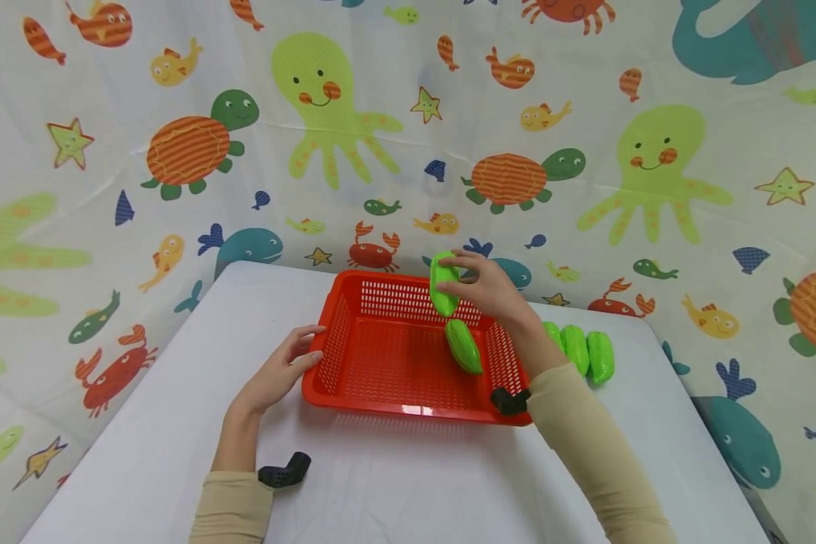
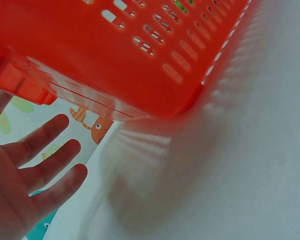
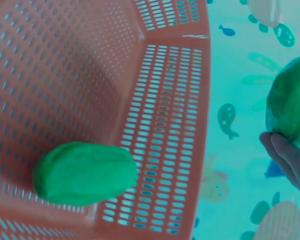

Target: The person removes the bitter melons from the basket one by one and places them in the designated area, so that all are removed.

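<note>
A shallow red plastic basket (image 1: 401,347) with slotted walls stands on the white table. My right hand (image 1: 486,287) pinches a long, glossy green vegetable-shaped item (image 1: 443,285) between thumb and fingers, above the basket's far rim. In the right wrist view the same item's edge shows at the far right. A second green ribbed item (image 1: 464,346) lies inside the basket, near its right wall; the right wrist view shows it from above. My left hand (image 1: 287,366) is at the basket's left rim, its fingers mostly straight and spread in the left wrist view.
Right of the basket, several more green items (image 1: 588,353) lie side by side, partly hidden by my right forearm. A white curtain (image 1: 408,136) printed with sea animals hangs behind the table. A black wrist device (image 1: 285,470) sticks out by the left sleeve.
</note>
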`<state>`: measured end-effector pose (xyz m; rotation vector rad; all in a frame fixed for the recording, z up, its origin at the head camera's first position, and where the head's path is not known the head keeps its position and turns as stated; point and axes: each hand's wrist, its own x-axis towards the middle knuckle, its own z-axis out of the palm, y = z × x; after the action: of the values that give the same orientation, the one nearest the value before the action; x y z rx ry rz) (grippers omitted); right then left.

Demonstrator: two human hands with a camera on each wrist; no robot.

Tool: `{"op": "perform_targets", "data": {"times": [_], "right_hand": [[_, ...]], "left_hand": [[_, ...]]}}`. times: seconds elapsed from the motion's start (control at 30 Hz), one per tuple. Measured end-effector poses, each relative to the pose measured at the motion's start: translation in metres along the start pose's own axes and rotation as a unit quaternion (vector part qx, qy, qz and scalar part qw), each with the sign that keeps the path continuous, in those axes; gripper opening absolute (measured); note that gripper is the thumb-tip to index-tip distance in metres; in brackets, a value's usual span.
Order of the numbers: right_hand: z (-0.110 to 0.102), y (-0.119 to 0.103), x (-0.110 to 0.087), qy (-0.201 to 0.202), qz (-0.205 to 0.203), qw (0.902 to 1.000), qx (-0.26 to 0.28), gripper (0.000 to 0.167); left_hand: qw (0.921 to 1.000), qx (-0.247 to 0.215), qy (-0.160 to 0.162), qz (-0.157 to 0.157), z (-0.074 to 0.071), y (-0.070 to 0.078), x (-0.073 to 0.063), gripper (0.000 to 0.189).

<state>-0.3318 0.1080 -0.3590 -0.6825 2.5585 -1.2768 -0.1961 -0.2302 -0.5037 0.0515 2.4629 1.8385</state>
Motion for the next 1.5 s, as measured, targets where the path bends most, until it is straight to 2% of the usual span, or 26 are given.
{"op": "perform_targets", "data": {"times": [0.27,0.4,0.7,1.03,1.13,1.3,1.5], "right_hand": [[-0.025,0.009,-0.032,0.052,0.028,0.9947,0.085,0.054],[-0.036,0.020,-0.050,0.083,0.048,0.9913,0.090,0.057],[-0.059,0.047,-0.093,0.110,0.062,0.9899,0.065,0.059],[-0.091,0.070,-0.136,0.144,0.082,0.9861,0.007,0.059],[-0.106,0.078,-0.146,0.152,0.082,0.9849,0.016,0.059],[-0.125,0.095,-0.161,0.158,0.105,0.9812,0.033,0.060],[-0.134,0.115,-0.176,0.143,0.136,0.9796,0.037,0.062]], "left_hand": [[1.0000,0.001,-0.005,0.002,0.003,-0.001,0.002,0.053],[1.0000,0.002,-0.005,0.001,0.003,-0.002,0.002,0.052],[1.0000,-0.006,-0.006,0.002,0.005,-0.002,0.002,0.053],[0.9999,-0.008,-0.008,0.005,0.006,-0.003,0.004,0.053],[1.0000,-0.004,-0.004,0.002,0.005,-0.003,0.002,0.054],[1.0000,-0.009,0.000,0.000,0.003,-0.001,0.000,0.055],[0.9999,-0.010,0.000,0.003,0.004,-0.001,0.001,0.056]]}}
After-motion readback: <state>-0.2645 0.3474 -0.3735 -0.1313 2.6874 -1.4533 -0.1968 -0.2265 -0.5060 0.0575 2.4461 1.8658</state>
